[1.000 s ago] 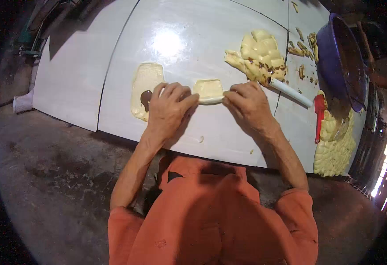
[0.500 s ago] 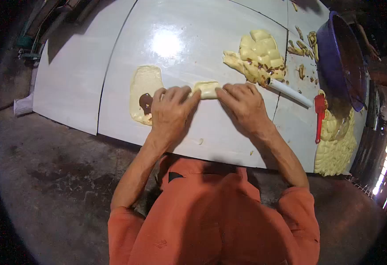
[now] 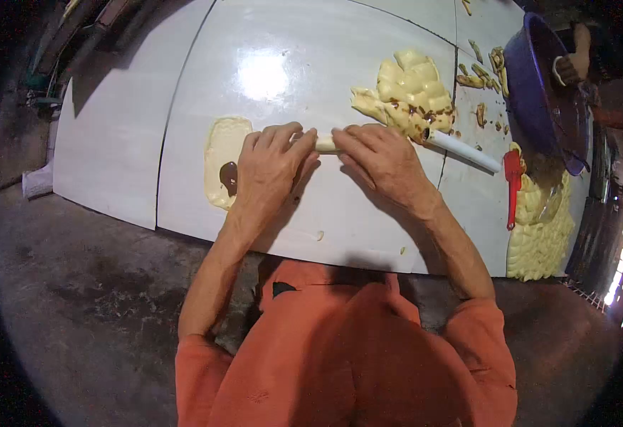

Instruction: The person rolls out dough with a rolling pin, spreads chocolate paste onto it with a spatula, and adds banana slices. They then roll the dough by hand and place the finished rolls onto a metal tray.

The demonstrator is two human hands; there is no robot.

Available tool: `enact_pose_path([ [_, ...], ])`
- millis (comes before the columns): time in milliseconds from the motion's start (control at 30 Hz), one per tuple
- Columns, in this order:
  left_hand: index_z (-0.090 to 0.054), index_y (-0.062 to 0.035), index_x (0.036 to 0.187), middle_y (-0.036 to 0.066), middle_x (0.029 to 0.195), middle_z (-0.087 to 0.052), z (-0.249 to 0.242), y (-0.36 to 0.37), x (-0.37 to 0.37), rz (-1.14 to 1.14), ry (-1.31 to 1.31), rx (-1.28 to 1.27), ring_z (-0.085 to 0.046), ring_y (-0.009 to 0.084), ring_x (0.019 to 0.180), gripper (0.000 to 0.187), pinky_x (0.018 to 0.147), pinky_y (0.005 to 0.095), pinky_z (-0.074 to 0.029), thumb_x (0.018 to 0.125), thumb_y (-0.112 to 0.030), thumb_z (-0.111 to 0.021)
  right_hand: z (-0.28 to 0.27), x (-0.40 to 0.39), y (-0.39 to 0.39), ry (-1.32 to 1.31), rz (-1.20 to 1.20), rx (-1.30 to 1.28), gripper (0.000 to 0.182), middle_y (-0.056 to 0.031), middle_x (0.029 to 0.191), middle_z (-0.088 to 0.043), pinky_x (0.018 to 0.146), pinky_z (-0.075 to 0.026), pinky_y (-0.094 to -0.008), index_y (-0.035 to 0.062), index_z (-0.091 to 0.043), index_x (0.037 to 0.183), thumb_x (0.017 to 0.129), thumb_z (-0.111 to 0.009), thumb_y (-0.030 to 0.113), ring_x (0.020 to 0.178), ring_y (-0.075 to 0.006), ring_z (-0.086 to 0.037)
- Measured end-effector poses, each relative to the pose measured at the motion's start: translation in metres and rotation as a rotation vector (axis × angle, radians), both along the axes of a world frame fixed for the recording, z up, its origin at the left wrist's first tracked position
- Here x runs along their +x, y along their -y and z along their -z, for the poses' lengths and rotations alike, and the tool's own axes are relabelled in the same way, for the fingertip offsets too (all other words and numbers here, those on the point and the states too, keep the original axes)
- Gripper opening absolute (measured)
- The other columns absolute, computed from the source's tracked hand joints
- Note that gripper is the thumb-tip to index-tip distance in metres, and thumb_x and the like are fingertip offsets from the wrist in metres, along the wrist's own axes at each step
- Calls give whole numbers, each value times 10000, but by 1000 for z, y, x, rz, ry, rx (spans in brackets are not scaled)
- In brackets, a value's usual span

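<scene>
while the person bends over the white table (image 3: 368, 213), a short pale roll of dough (image 3: 326, 144) lies crosswise on it between the two hands, only its middle showing. the left hand (image 3: 271, 158) covers the roll's left end, its fingers bent and close together, thumb side toward the middle; the right hand (image 3: 387, 160) lies over the other end, fingers side by side and reaching inward. both touch the dough, but i cannot tell whether either set of fingers is clamped on it or only resting over it. just left of the left hand, partly behind it, a flattened piece of dough (image 3: 220, 148) bears a dark brown blob (image 3: 228, 178) toward its near end. beyond the right hand sits a lumpy dough pile (image 3: 414, 85), smeared brown along its near edge, with one end of a white rod (image 3: 466, 151) against it. a red tool (image 3: 513, 188) lies farther right, beside a bumpy dough slab (image 3: 539, 245) at the table's near edge. behind these stands a purple basin (image 3: 532, 85), with another person's hand (image 3: 573, 66) at its far side.
</scene>
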State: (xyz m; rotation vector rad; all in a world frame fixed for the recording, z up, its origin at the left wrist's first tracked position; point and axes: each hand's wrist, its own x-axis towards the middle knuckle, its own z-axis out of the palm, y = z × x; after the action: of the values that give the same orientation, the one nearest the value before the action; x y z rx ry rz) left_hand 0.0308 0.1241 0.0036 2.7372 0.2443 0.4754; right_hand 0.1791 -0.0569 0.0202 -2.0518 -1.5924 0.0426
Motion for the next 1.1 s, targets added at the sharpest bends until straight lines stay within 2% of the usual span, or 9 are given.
enact_pose_path([
  [133,-706,-76,1107,85,1049,-682,0,-6,13,90,38,-130,-639,296,990,230,830,443,-476,913,-195,-743,11,10,-5,-21,-27,-25,259,-133,1014,-667,867,-526,-463,30,-670,1169,928,-690,125,981,-326,-658],
  [200,-703,-61,1144,118,1068,-713,-12,-5,22,100,-34,-108,-666,329,1026,280,861,443,-519,886,-149,-764,-3,23,-7,-263,-37,-102,186,-159,959,-664,843,-523,-479,7,-690,1085,947,-658,126,946,-341,-661],
  [367,-714,-62,1089,108,1046,-726,-27,16,42,242,-52,-274,-676,325,977,207,849,445,-513,934,-200,-726,-44,45,45,-534,112,-200,330,-184,1093,-729,882,-541,-433,-1,-705,1216,947,-680,188,988,-346,-703],
  [533,-743,-109,1107,88,1011,-732,-27,72,73,399,-50,-328,-685,300,970,225,869,425,-522,914,-225,-734,-48,45,119,-452,188,-168,306,-181,1082,-726,884,-550,-425,1,-710,1207,949,-689,163,1003,-334,-709],
  [667,-737,-111,1151,64,1134,-705,1,97,72,494,-97,-176,-653,261,1076,318,902,423,-503,899,-305,-750,-23,16,156,-464,313,-258,304,-183,1099,-697,902,-541,-434,-5,-699,1203,957,-690,172,1024,-348,-686],
  [800,-714,-109,1215,52,1202,-663,-13,98,66,535,-197,-215,-612,245,1152,463,927,417,-490,851,-386,-784,-12,-7,166,-260,312,-310,460,-148,1210,-635,948,-510,-453,35,-646,1318,929,-738,262,1122,-345,-612],
  [933,-707,-113,1238,63,1085,-677,-1,102,77,616,-230,-169,-649,237,1060,452,900,405,-513,841,-311,-792,-11,-8,160,-141,297,-236,483,-149,1149,-639,895,-516,-470,38,-612,1324,901,-747,228,1050,-348,-623],
  [1033,-704,-104,1086,75,966,-677,-1,106,79,621,-232,-177,-692,272,909,278,805,413,-545,830,-193,-766,-11,2,162,-413,252,-244,329,-146,1043,-651,881,-521,-466,22,-636,1155,857,-732,122,973,-365,-643],
  [1100,-670,-102,967,87,876,-659,-12,108,75,622,-226,-268,-699,324,812,154,728,440,-558,833,-141,-735,-23,6,162,-380,220,-228,327,-149,1046,-651,881,-521,-466,18,-640,1151,851,-726,115,978,-365,-644],
])
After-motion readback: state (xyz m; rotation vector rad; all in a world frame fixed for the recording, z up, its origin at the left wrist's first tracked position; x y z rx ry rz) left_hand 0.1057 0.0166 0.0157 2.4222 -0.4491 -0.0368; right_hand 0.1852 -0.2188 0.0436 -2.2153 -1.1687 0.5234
